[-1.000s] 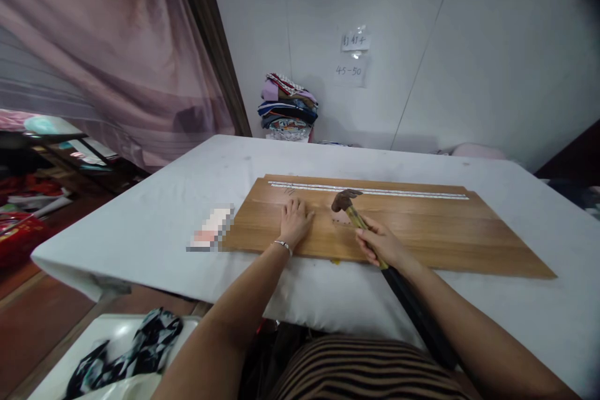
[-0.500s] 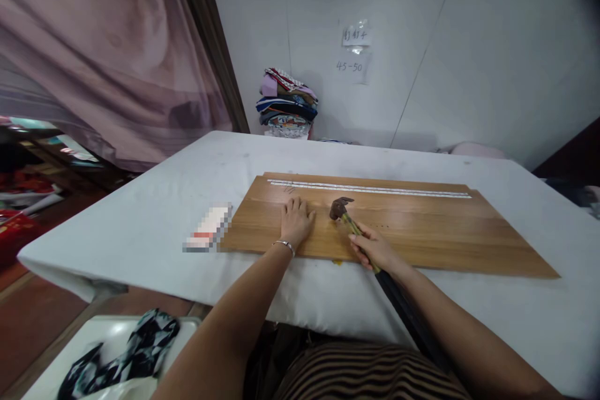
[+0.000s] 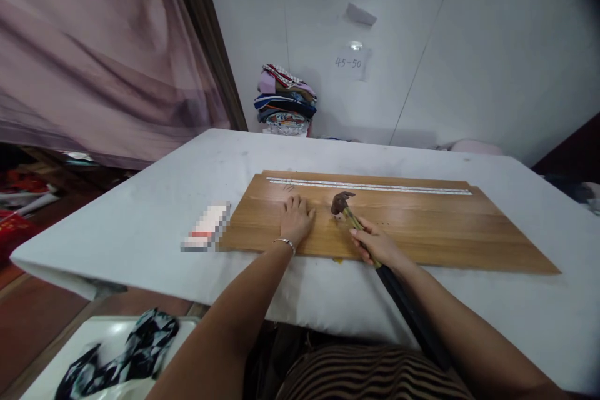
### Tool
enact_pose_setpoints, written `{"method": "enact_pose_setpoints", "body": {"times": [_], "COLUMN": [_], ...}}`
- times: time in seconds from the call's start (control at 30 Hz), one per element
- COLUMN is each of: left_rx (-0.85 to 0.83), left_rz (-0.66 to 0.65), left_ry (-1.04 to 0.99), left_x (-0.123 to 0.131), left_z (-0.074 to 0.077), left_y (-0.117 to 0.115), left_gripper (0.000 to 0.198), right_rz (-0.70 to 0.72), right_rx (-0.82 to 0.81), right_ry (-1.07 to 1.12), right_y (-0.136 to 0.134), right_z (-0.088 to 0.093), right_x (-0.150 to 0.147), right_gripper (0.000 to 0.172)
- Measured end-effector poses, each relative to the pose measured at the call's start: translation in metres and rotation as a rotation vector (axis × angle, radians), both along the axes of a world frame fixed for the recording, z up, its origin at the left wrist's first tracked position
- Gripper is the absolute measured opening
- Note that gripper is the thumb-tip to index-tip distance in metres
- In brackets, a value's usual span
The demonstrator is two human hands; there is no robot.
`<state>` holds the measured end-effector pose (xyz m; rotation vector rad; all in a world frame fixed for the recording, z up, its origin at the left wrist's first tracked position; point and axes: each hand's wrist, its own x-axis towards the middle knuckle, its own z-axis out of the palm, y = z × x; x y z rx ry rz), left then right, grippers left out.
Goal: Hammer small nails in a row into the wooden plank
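A long wooden board (image 3: pixel 422 231) lies on the white table (image 3: pixel 154 212), with a pale strip (image 3: pixel 375 187) running along its far edge. My left hand (image 3: pixel 295 220) rests flat on the board, fingers spread. My right hand (image 3: pixel 375 245) is wrapped round the yellow-and-black handle of a hammer (image 3: pixel 343 202). The hammer's dark head sits low over the board, just right of my left hand. A row of tiny dark dots (image 3: pixel 385 224) marks the board to the right of the hammer.
A blurred small box (image 3: pixel 206 234) lies on the table left of the board. Folded cloths (image 3: pixel 285 100) are stacked against the back wall. A pink curtain (image 3: pixel 103 56) hangs at the left. A white tray with dark fabric (image 3: pixel 122 356) sits low at the near left.
The hammer head has come down from a raised position to just above the board. My left hand has stayed flat in place. The view has tilted slightly.
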<state>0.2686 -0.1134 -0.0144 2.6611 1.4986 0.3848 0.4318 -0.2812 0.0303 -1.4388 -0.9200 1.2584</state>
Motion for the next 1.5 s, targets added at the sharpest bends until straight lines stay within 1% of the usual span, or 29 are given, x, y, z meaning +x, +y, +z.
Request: {"method": "enact_pose_setpoints", "body": {"times": [0.1, 0.3, 0.47, 0.57, 0.7, 0.83, 1.07, 1.27, 1.33, 1.5], "left_rx": [0.021, 0.030, 0.015, 0.021, 0.029, 0.042, 0.019, 0.026, 0.031, 0.037], "left_rz": [0.008, 0.013, 0.014, 0.012, 0.007, 0.002, 0.015, 0.008, 0.007, 0.010], "left_ry": [0.009, 0.012, 0.008, 0.001, -0.006, -0.016, -0.004, -0.010, -0.007, -0.004], "left_x": [0.000, 0.001, 0.001, 0.001, 0.001, 0.001, 0.001, 0.001, 0.001, 0.001], "left_z": [-0.001, -0.003, -0.001, -0.002, -0.004, -0.005, -0.002, -0.004, -0.005, -0.005], "left_y": [0.000, 0.001, 0.001, 0.001, 0.002, 0.002, 0.001, 0.002, 0.002, 0.002], "left_gripper": [0.045, 0.044, 0.044, 0.042, 0.042, 0.043, 0.044, 0.044, 0.044, 0.045], "right_rz": [0.017, 0.041, 0.009, 0.024, 0.031, 0.015, 0.025, 0.000, 0.009, 0.010], "right_rx": [-0.019, -0.053, -0.043, -0.049, -0.038, -0.019, -0.057, -0.061, -0.066, -0.077], "right_ry": [-0.029, -0.039, -0.062, -0.049, -0.044, -0.042, -0.069, -0.069, -0.071, -0.072], "right_y": [0.001, -0.001, 0.000, 0.001, 0.001, 0.001, 0.000, 0.000, 0.000, 0.001], "right_z": [0.001, -0.004, 0.000, 0.001, 0.000, -0.001, 0.002, 0.005, 0.006, 0.006], "right_x": [0.000, -0.001, -0.002, -0.002, -0.001, -0.001, -0.003, -0.003, -0.003, -0.003], "right_gripper": [0.054, 0.055, 0.056, 0.059, 0.055, 0.060, 0.061, 0.060, 0.062, 0.072]}}
